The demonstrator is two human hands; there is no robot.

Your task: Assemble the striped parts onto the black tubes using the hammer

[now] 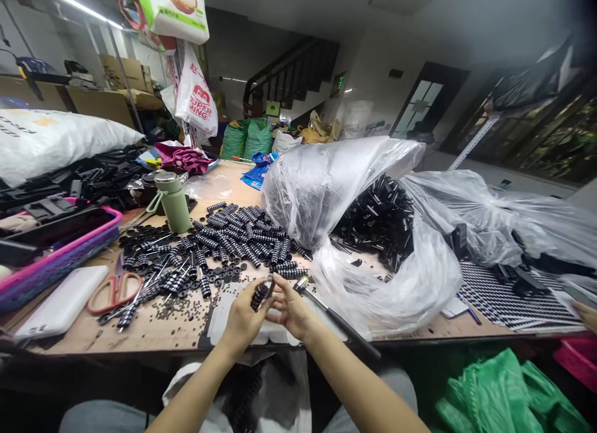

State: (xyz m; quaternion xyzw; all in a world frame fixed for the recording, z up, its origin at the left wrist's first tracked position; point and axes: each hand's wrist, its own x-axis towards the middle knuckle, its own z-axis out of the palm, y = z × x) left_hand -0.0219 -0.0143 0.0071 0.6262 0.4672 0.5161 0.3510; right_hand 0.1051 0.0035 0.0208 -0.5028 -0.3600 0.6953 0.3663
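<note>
My left hand (pixel 245 315) is wrapped round a black-and-white checkered roller (pixel 258 296), held upright over the near edge of the table. Beside it, my right hand (pixel 293 308) pinches a small dark piece (pixel 270 280) at the roller's top end; its exact kind is hard to make out. A hammer (pixel 326 308) with a black handle lies right of my hands. Beyond my fingers spreads a heap of similar rollers (pixel 242 231). Several metal rods (pixel 180 277) with rollers on them lie to the left, among small black discs (pixel 228 274) and tiny loose parts (pixel 180 311).
A large clear plastic bag (pixel 308 184) spills black parts (pixel 382 228) at right. Scissors (pixel 116 290), a white flat box (pixel 65 302), a green bottle (pixel 172 203) and a purple basket (pixel 60 259) stand left. Another person's hand (pixel 585 315) shows at the far right edge.
</note>
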